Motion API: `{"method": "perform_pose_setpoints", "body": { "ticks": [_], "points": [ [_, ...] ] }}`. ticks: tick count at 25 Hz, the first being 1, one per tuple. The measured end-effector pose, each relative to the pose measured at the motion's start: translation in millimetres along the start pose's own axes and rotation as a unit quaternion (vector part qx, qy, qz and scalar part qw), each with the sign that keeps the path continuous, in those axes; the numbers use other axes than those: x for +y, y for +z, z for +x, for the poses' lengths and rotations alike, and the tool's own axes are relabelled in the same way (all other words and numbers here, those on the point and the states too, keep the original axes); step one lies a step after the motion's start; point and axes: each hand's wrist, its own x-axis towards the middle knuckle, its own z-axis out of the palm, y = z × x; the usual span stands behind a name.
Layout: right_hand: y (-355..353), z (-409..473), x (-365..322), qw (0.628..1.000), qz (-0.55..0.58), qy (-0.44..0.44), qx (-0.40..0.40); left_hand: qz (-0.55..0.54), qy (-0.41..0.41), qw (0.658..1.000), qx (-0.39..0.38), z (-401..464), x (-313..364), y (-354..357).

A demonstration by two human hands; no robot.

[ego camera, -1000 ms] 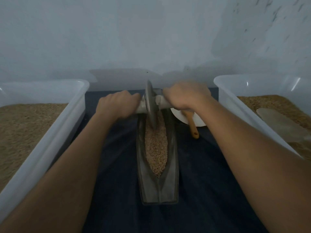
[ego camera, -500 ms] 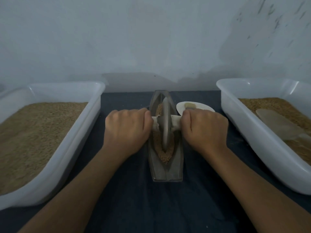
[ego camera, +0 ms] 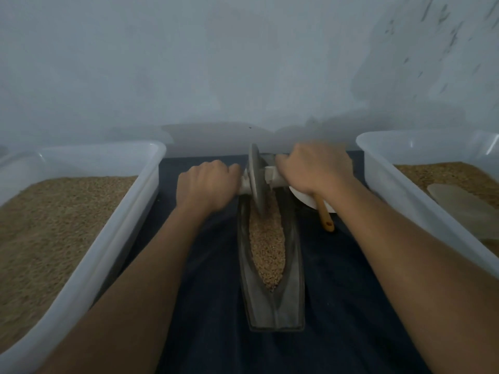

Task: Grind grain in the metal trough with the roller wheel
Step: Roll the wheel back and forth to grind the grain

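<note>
The wheel (ego camera: 256, 182) stands on its edge at the far end of the trough (ego camera: 293, 265), down in the grain (ego camera: 267, 244). I see my left hand (ego camera: 205, 188) wrapped round the left end of its handle (ego camera: 272, 178), and my right hand (ego camera: 314, 166) wrapped round the right end. The trough lies on the dark worktop (ego camera: 351, 306) between two white tubs.

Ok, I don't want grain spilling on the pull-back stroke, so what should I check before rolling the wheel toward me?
1. Left hand grips the axle: ok.
2. Right hand grips the axle: ok.
3. Roller wheel sits in the metal trough: ok, though it leans.
4. Grain lies inside the trough: ok.
5. Wooden spoon is clear of the trough: ok.
6. Trough steady on the cloth: cannot tell.
</note>
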Motion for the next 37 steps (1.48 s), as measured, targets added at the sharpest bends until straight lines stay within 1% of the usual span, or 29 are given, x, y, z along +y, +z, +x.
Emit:
{"method": "perform_pose_setpoints", "body": {
  "ticks": [1, 2, 3, 4, 5, 7, 9, 10, 11, 13, 15, 16, 18, 19, 20, 21, 22, 24, 26, 27, 30, 31, 33, 35, 37],
  "points": [
    [-0.4, -12.4, -0.9, 0.999, -0.009, -0.005, 0.040, 0.046, 0.035, 0.997, 0.054, -14.5, 2.5, 0.4],
    [-1.0, -29.4, -1.3, 0.997, -0.018, -0.010, 0.077, 0.100, 0.076, 0.988, 0.089, -32.1, 6.5, 0.7],
    [-0.5, -50.2, -1.2, 0.994, -0.021, -0.015, 0.108, 0.122, 0.098, 0.981, 0.112, -51.1, 10.3, -0.3],
    [0.4, -72.0, 0.0, 0.991, -0.012, -0.022, 0.132, 0.120, 0.109, 0.976, 0.146, -67.9, 12.5, -2.2],
    [0.9, -91.1, 1.6, 0.988, 0.006, -0.034, 0.152, 0.087, 0.113, 0.975, 0.169, -80.6, 14.0, -5.4],
    [1.2, -116.2, 6.5, 0.979, 0.043, -0.063, 0.187, -0.002, 0.102, 0.977, 0.187, -97.4, 14.3, -13.4],
    [-0.5, -124.9, 8.1, 0.972, 0.054, -0.084, 0.214, -0.005, 0.117, 0.973, 0.201, -105.3, 14.0, -16.6],
    [-0.5, -124.6, 6.5, 0.971, 0.051, -0.086, 0.217, -0.003, 0.122, 0.973, 0.197, -105.0, 12.6, -16.3],
    [0.1, -120.5, 4.6, 0.972, 0.043, -0.081, 0.215, 0.002, 0.113, 0.978, 0.177, -101.0, 11.7, -17.2],
    [1.0, -100.9, 1.4, 0.980, 0.001, -0.047, 0.195, 0.061, 0.131, 0.976, 0.161, -84.1, 11.6, -17.2],
    [3.6, -66.4, 4.3, 0.992, -0.032, -0.015, 0.118, 0.124, 0.154, 0.974, 0.109, -54.7, 12.2, -16.8],
    [6.0, -47.1, 9.5, 0.998, -0.027, -0.004, 0.063, 0.127, 0.145, 0.978, 0.083, -32.2, 13.8, -18.6],
    [9.9, -15.6, 19.1, 0.998, -0.004, 0.008, -0.069, 0.092, 0.102, 0.990, -0.005, 5.9, 16.6, -23.7],
    [11.9, -6.3, 21.5, 0.994, 0.000, 0.006, -0.110, 0.078, 0.081, 0.993, -0.022, 18.0, 18.1, -22.1],
    [13.4, -2.4, 22.3, 0.993, 0.004, 0.007, -0.115, 0.064, 0.068, 0.995, -0.018, 22.1, 17.6, -18.6],
    [13.7, -3.2, 19.7, 0.996, 0.005, 0.014, -0.091, 0.067, 0.065, 0.996, 0.000, 18.9, 14.9, -13.9],
    [12.4, -6.8, 14.5, 0.999, 0.001, 0.017, -0.048, 0.081, 0.073, 0.994, 0.021, 9.9, 10.8, -9.6],
    [6.9, -22.3, 4.7, 0.998, -0.024, -0.005, 0.061, 0.116, 0.092, 0.986, 0.072, -20.7, 7.8, -5.9],
    [-0.3, -51.2, -1.5, 0.992, -0.025, -0.028, 0.124, 0.123, 0.109, 0.980, 0.116, -54.7, 9.2, -2.1],
    [-2.5, -70.6, -2.5, 0.988, -0.013, -0.038, 0.146, 0.105, 0.107, 0.978, 0.146, -68.5, 11.5, -3.7],
    [-4.0, -115.7, 3.0, 0.980, 0.033, -0.069, 0.185, -0.035, 0.097, 0.974, 0.204, -99.6, 15.1, -11.2],
    [-4.9, -121.7, 3.9, 0.976, 0.039, -0.083, 0.197, -0.042, 0.094, 0.971, 0.215, -105.8, 14.9, -13.0],
    [-6.6, -120.2, 2.5, 0.972, 0.028, -0.095, 0.213, -0.030, 0.096, 0.969, 0.225, -108.5, 14.6, -12.7],
    [-5.8, -111.0, -1.3, 0.975, 0.015, -0.070, 0.211, -0.015, 0.086, 0.976, 0.202, -99.5, 13.5, -11.7],
    [0.3, -89.4, -0.7, 0.981, -0.020, -0.033, 0.189, 0.087, 0.117, 0.976, 0.160, -76.7, 13.0, -8.3]
  ]
}}
